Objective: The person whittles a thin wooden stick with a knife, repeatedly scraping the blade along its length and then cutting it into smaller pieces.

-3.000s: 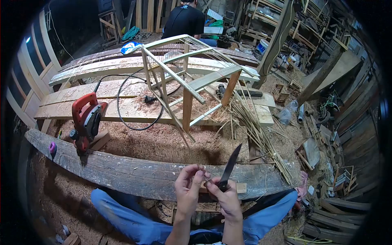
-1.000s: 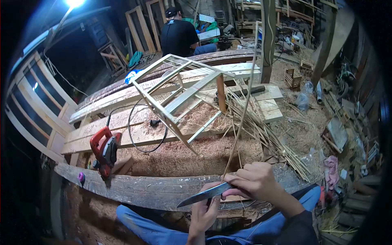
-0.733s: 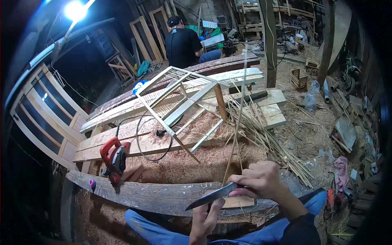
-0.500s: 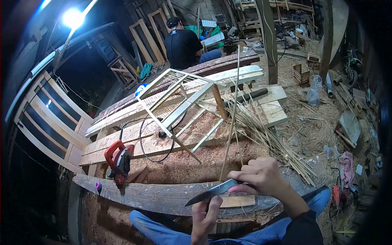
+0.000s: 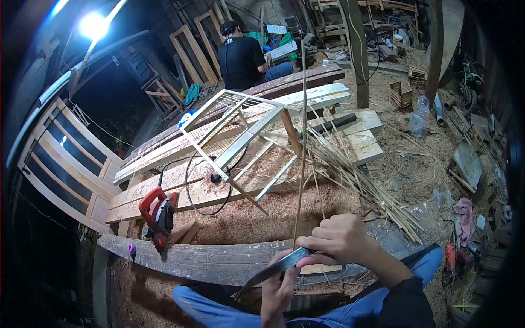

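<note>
My right hand is closed round the handle of a knife, whose blade points down and left. My left hand is closed just under the blade, holding the lower end of a long thin bamboo strip that stands nearly upright. The blade lies against the strip between both hands; the exact contact is hidden by the fingers. Beyond my hands a wooden frame with thin slats rests on planks. A pile of thin strips lies to its right.
A weathered plank crosses in front of me, with a red power planer at its left part. A person sits at the back, turned away. A wooden post stands behind the strips. Shavings cover the ground.
The strip's top has swung left, so it stands more upright. My right hand and the knife have moved slightly left and down, and my left hand is now more covered by the blade.
</note>
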The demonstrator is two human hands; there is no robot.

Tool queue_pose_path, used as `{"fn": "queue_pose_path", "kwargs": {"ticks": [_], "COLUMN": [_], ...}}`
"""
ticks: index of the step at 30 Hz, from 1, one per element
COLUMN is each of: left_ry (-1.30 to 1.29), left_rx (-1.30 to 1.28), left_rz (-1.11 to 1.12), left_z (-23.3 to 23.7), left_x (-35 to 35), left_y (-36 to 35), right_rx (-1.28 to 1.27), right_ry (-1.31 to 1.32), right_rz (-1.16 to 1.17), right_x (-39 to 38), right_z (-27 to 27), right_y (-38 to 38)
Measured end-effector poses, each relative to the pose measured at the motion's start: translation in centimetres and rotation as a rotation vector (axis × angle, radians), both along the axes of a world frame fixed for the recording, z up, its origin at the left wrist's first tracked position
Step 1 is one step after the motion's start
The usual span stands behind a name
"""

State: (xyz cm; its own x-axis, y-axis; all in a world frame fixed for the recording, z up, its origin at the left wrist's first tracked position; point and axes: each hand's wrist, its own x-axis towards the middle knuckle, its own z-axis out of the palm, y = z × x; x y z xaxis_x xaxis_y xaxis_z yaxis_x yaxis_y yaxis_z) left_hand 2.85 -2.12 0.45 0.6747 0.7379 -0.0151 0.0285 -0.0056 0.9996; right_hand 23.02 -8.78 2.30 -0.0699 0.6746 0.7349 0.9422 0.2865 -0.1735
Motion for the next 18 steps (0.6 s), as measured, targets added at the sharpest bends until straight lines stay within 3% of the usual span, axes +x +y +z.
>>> {"fn": "queue_pose_path", "kwargs": {"ticks": [9,13,15,18], "left_ry": [0.18,0.102,0.036,0.02], "left_rx": [0.07,0.128,-0.161,-0.162], "left_rz": [0.064,0.053,0.106,0.067], "left_z": [1.4,0.7,1.0,2.0], "left_x": [0.0,-0.5,-0.6,-0.4], "left_y": [-0.2,0.0,-0.2,0.3], "right_rx": [0.027,0.026,0.018,0.019], "right_ry": [-0.032,-0.043,-0.049,-0.05], "right_rz": [-0.036,-0.059,-0.069,-0.089], "right_x": [0.6,0.9,1.3,1.7], "right_z": [0.4,0.6,0.7,0.7], "right_y": [-0.3,-0.5,-0.6,-0.4]}}
